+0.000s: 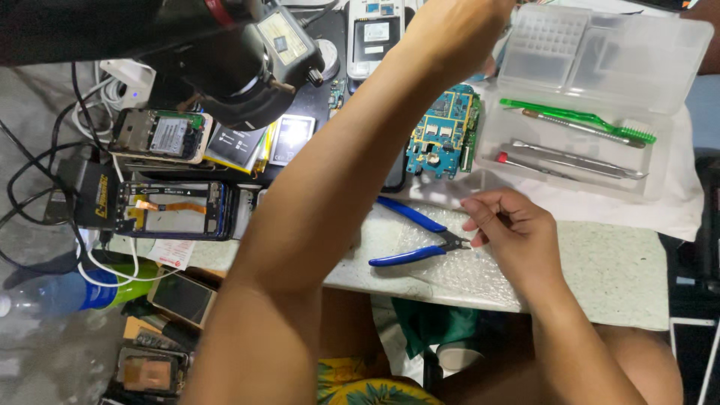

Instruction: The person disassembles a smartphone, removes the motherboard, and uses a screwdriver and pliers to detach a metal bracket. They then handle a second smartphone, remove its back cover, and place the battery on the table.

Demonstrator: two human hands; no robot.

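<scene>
On the bench, right hand [510, 229] has fingers pinched together at the blue-handled cutters' [420, 238] tip; left hand [457, 30] reaches away, fingers hidden. Looks like pickup stage, needs steady grip.

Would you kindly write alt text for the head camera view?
A person's right hand touches the tip of blue-handled pliers on a cluttered repair table, while the left hand reaches up past a blue circuit board. Opened phones and a clear tool box surround them.

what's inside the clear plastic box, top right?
The clear plastic box holds a green brush, a probe and metal tweezers. Its frosted upper tray hides anything in that part.
</scene>
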